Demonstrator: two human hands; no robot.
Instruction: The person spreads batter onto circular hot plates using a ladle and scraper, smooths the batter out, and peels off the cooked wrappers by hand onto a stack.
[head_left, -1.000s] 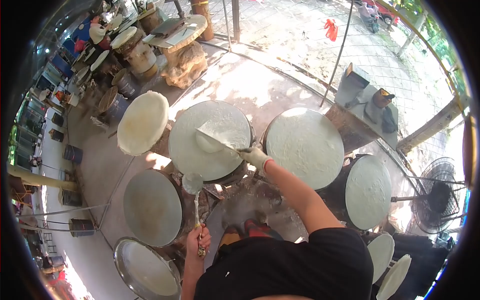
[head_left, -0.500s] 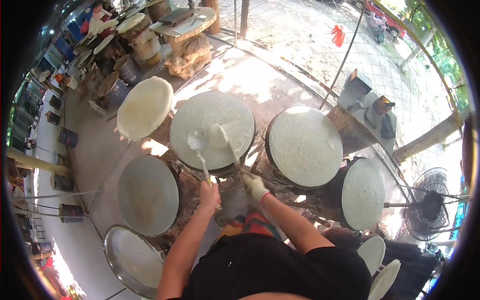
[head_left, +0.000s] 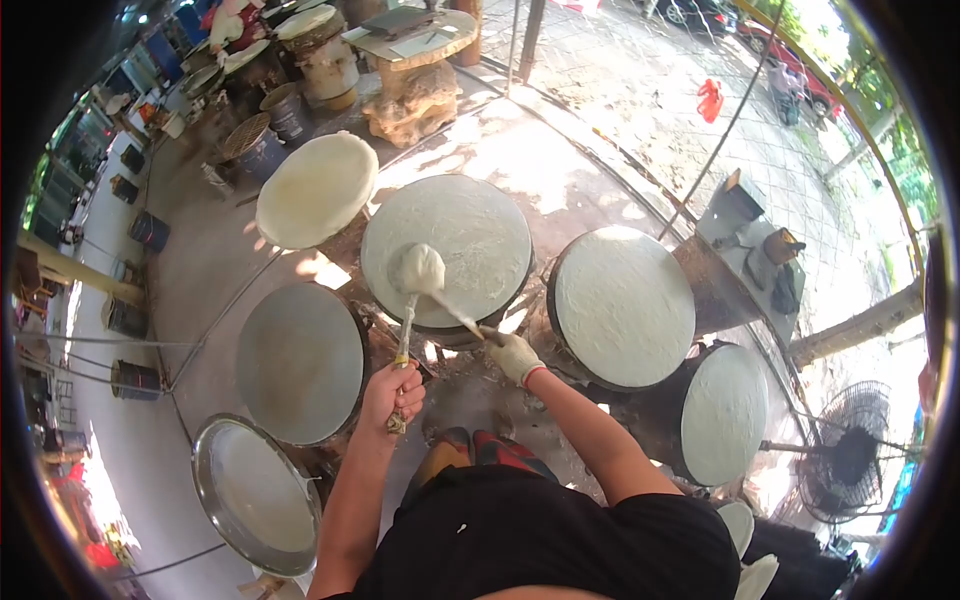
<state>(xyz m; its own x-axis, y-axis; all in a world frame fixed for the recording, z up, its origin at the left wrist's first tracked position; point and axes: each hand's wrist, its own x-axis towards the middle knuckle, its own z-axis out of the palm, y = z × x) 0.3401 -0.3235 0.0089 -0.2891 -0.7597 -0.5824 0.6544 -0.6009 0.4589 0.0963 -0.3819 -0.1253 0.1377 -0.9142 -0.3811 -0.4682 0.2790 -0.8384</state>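
Observation:
My bare left hand (head_left: 393,394) is wrapped round the handle of a ladle (head_left: 408,320), whose bowl lies over the batter-coated round griddle (head_left: 480,225) in the middle. In a pale glove, my right hand (head_left: 514,357) grips a scraper (head_left: 456,313). A lump of batter (head_left: 424,268) covers the scraper's end, right against the ladle's bowl. To the right stands another coated griddle (head_left: 625,310). The griddle at the left (head_left: 300,365) has a bare grey surface.
A metal basin (head_left: 207,478) with pale liquid sits at lower left. One round flatbread (head_left: 318,190) rests at upper left. Farther right are a third coated griddle (head_left: 725,415) and a fan (head_left: 848,450). A stone-based table (head_left: 410,95) stands at the back.
The scraper has come off the middle griddle's surface to the ladle, with batter gathered on its end. Earlier, the ladle moved from the griddle's near edge to over it. The view has shifted slightly.

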